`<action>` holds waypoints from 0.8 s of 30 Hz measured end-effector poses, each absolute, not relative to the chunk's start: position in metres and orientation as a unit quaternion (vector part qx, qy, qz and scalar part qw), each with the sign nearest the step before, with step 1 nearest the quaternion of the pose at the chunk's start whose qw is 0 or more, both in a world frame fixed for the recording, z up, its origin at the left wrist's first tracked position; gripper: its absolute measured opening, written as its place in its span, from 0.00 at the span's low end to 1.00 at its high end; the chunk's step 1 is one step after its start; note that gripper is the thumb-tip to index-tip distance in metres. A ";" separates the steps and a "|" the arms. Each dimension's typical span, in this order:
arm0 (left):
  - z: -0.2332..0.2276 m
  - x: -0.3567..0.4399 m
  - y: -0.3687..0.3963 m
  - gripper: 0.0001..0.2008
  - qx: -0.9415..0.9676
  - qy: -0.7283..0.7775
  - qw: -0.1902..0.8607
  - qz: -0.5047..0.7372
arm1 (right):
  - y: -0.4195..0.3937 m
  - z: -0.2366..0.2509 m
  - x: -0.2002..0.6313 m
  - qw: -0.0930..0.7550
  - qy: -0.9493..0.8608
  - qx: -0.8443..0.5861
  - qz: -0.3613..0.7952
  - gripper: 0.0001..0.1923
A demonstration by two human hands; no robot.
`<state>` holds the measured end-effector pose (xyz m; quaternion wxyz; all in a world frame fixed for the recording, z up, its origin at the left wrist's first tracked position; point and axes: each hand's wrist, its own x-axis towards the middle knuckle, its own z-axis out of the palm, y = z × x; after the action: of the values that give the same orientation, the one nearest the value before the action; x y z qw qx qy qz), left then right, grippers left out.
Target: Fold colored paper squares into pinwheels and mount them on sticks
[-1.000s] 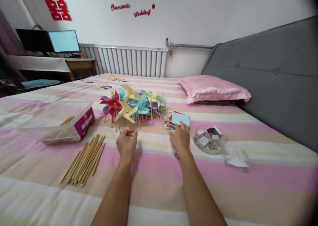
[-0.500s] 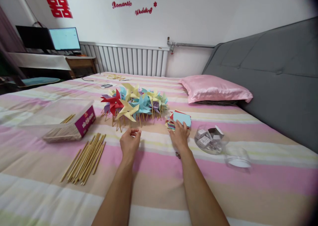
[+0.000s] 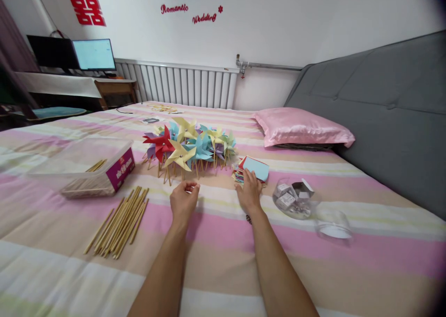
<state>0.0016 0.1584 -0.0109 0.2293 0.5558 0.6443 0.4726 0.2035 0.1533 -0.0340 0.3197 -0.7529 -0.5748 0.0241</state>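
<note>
A cluster of paper pinwheels (image 3: 188,145) in red, yellow, blue and purple lies on the striped bed. My left hand (image 3: 183,200) rests just in front of it, fingers curled loosely, with nothing visible in it. My right hand (image 3: 249,192) reaches onto a stack of coloured paper squares (image 3: 254,167), fingertips on the light blue top sheet. A bundle of wooden sticks (image 3: 121,222) lies to the left of my left arm.
A clear plastic box (image 3: 83,166) with a purple label holds more sticks at left. A clear tub of small packets (image 3: 294,198) and its lid (image 3: 332,224) sit right of my right hand. Pink pillow (image 3: 301,129), grey headboard, radiator and a desk with monitors stand behind.
My right hand has drawn slightly back along the paper stack and my left hand has shifted a little right. The view has tilted slightly.
</note>
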 end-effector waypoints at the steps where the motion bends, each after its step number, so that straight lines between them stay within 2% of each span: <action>1: -0.010 0.002 0.158 0.08 0.558 0.643 0.230 0.471 | 0.154 -0.035 0.203 0.321 -0.581 -0.748 0.019 0.29; 7: -0.009 0.003 0.155 0.08 0.566 0.636 0.233 0.470 | 0.147 -0.027 0.202 0.377 -0.511 -0.771 -0.042 0.19; 10: -0.008 0.004 0.153 0.08 0.567 0.638 0.234 0.466 | 0.143 -0.013 0.207 0.368 -0.475 -0.797 -0.065 0.20; 14: -0.007 0.005 0.151 0.07 0.575 0.636 0.245 0.453 | 0.145 0.009 0.220 0.308 -0.491 -0.811 -0.071 0.22; 19: -0.007 0.003 0.150 0.06 0.578 0.626 0.256 0.457 | 0.157 0.022 0.235 0.191 -0.561 -0.803 -0.060 0.23; 24: -0.010 0.002 0.151 0.05 0.576 0.617 0.266 0.466 | 0.171 0.018 0.243 0.081 -0.586 -0.805 -0.045 0.15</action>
<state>0.0017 0.1506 -0.0097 0.2659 0.5756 0.6172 0.4658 0.2429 0.1711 0.0176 0.0814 -0.8053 -0.5855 -0.0446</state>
